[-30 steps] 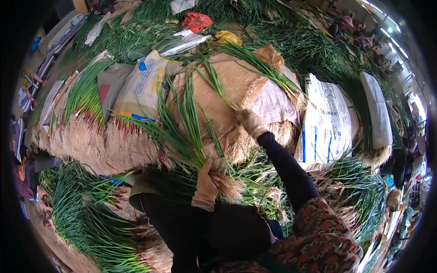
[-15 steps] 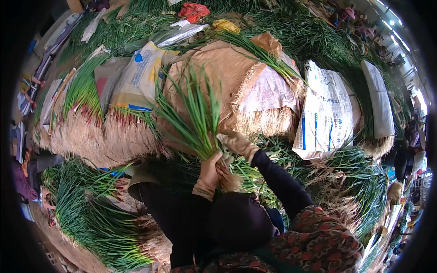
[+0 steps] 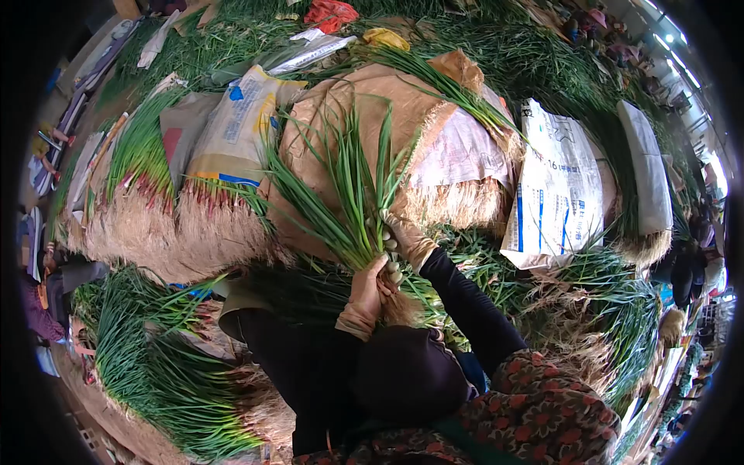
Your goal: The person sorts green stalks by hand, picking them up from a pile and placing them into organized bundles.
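Note:
A bunch of green onions stands fanned out in front of me, leaves pointing up and away, pale roots hanging near my body. My left hand, in a tan glove, is closed round the lower stems just above the roots. At the bunch's right side, my gloved right hand has its fingers closed on some of the stalks, which lean apart from the others. Its fingertips are partly hidden by the leaves. Beneath the bunch lies a brown burlap sheet over a heap.
Bundled green onions with thick roots lie at left, beside a printed sack. A white sack covers another heap at right. More onions lie at lower left. Other people are at the far right edge.
The bunch and my left hand have shifted slightly right. My right hand has moved up a little, and some stalks on that side now spread away from the bunch.

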Action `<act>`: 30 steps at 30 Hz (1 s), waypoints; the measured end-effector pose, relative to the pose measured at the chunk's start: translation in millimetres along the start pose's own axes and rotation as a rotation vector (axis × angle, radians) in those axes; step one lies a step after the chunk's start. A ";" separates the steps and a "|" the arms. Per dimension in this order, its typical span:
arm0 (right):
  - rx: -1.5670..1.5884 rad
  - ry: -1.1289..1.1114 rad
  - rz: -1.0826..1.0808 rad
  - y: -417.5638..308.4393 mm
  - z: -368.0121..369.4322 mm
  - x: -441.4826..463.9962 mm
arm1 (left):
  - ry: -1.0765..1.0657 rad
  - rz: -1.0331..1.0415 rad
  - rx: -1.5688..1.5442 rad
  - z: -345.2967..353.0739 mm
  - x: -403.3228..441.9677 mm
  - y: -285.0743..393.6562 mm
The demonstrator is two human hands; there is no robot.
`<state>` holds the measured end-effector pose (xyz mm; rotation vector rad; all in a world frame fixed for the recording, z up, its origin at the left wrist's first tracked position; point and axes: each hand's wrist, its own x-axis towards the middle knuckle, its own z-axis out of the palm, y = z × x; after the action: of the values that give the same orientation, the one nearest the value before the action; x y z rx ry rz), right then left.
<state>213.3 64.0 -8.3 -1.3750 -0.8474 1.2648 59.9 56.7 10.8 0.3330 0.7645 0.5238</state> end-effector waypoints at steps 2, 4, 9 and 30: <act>0.209 0.056 0.254 -0.5 5.0 2.9 | 0.085 0.029 0.097 -6.4 1.0 2.7; 0.224 0.030 0.330 22.1 -0.2 4.2 | 0.115 0.078 0.028 -7.9 3.7 -1.8; -1.207 -0.223 -0.474 90.0 -16.5 -5.1 | -0.022 0.054 -0.162 -7.5 -2.7 -2.3; -1.069 0.222 0.035 47.6 -7.8 2.1 | 0.154 0.097 0.078 7.5 -3.4 -7.6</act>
<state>214.5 54.2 -55.5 -2.3021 -1.4290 0.6190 65.8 47.8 14.2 0.4065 0.9229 0.6169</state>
